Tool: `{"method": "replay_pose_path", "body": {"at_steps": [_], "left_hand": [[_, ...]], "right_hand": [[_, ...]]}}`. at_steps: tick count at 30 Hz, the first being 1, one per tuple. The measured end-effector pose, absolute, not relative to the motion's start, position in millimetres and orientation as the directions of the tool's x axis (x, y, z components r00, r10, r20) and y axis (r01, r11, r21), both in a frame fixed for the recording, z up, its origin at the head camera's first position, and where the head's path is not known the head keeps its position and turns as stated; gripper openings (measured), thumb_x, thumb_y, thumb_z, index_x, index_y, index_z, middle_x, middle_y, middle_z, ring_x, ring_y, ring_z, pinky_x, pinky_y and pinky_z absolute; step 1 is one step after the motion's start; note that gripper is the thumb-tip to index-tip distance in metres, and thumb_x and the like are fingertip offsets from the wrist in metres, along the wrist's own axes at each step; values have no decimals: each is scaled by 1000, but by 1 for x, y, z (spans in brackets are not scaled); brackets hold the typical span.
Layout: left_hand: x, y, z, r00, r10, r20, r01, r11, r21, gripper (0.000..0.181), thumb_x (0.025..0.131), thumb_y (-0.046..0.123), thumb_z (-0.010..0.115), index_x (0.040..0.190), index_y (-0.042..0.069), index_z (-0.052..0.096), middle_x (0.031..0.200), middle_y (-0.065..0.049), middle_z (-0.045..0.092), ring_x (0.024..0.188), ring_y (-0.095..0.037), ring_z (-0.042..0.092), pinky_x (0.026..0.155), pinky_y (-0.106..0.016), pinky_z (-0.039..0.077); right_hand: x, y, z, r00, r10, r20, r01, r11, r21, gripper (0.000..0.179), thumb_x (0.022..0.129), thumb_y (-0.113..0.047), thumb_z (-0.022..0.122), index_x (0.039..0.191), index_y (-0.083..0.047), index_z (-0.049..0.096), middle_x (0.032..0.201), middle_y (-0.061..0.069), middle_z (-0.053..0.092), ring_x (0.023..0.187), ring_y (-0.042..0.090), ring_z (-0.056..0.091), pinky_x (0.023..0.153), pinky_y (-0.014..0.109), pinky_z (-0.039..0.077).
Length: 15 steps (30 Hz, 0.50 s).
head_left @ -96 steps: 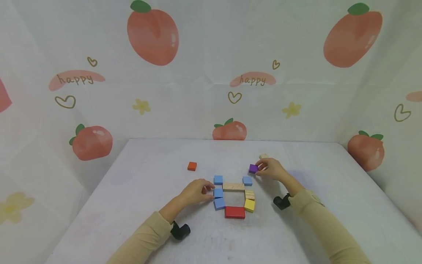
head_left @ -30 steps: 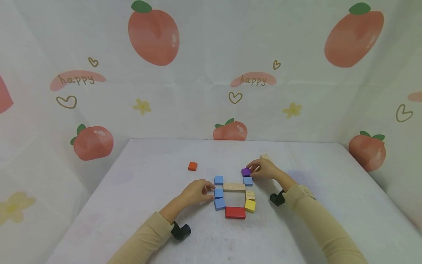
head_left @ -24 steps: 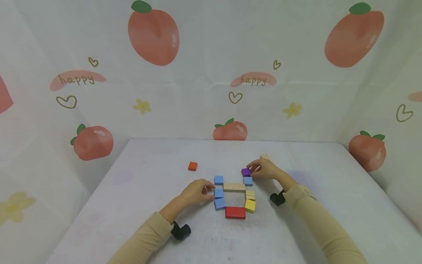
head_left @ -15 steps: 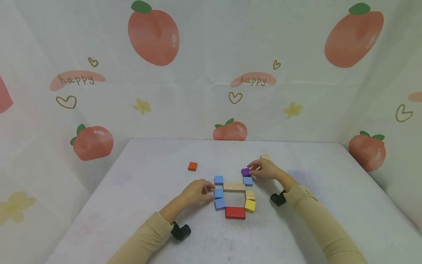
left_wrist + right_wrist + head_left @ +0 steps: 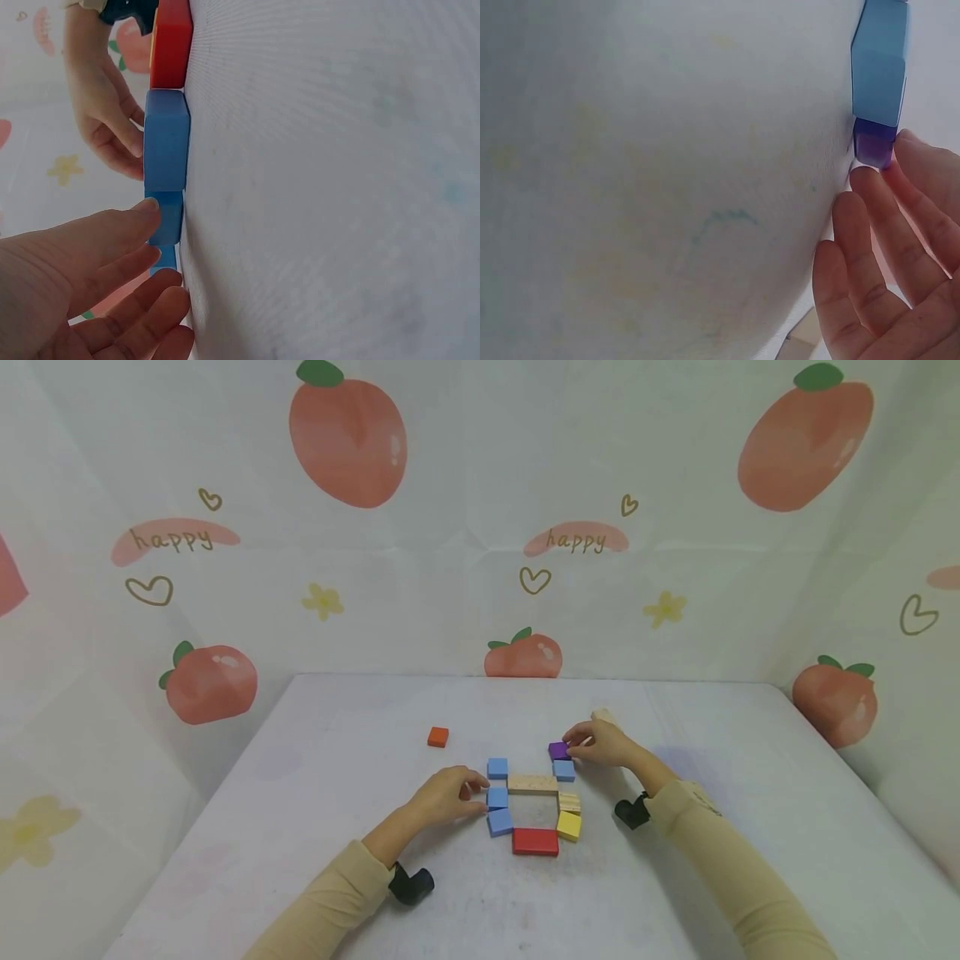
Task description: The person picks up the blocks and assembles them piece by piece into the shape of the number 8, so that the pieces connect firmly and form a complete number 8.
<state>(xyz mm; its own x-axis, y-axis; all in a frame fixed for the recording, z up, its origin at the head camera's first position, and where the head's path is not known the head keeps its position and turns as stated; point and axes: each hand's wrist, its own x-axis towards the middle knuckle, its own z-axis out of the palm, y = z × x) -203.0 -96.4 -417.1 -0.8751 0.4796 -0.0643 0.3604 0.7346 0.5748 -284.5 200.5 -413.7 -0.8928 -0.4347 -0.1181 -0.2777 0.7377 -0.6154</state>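
In the head view, my left hand (image 5: 446,795) is beside the left column of small blocks, fingers loosely bent. The left wrist view has its thumb tip touching a blue block (image 5: 169,217); another blue block (image 5: 166,139) lies ahead. My right hand (image 5: 602,744) is at the purple block (image 5: 558,751), thumb against its right end and the other fingers loosely spread. Seen from the right wrist, the purple block (image 5: 874,142) adjoins a blue block (image 5: 879,64), and no firm pinch shows. A wooden plank (image 5: 532,785) bridges the two columns at the back.
A red block (image 5: 536,842) closes the front of the ring, with a yellow block (image 5: 568,827) and a striped wooden block (image 5: 568,802) on its right. An orange block (image 5: 438,737) lies apart at the back left. One pale wooden block (image 5: 602,716) is partly behind my right hand.
Since the earliest frame, the purple block has moved left and nearer, behind the right blue block, with my right hand. Its thumb has since shifted slightly. My left hand has stayed put.
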Motion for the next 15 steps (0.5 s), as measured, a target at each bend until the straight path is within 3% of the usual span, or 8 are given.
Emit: {"method": "replay_pose_path", "body": {"at_steps": [15], "left_hand": [[-204, -97, -418, -877, 476, -67, 356, 737, 575, 32, 83, 20, 70, 113, 9, 65, 99, -4, 64, 82, -12, 51, 71, -23, 45]], "right_hand": [[-284, 199, -415, -901, -414, -127, -259, 750, -609, 27, 89, -17, 62, 112, -4, 63, 105, 13, 67, 98, 25, 61, 88, 40, 51]]}}
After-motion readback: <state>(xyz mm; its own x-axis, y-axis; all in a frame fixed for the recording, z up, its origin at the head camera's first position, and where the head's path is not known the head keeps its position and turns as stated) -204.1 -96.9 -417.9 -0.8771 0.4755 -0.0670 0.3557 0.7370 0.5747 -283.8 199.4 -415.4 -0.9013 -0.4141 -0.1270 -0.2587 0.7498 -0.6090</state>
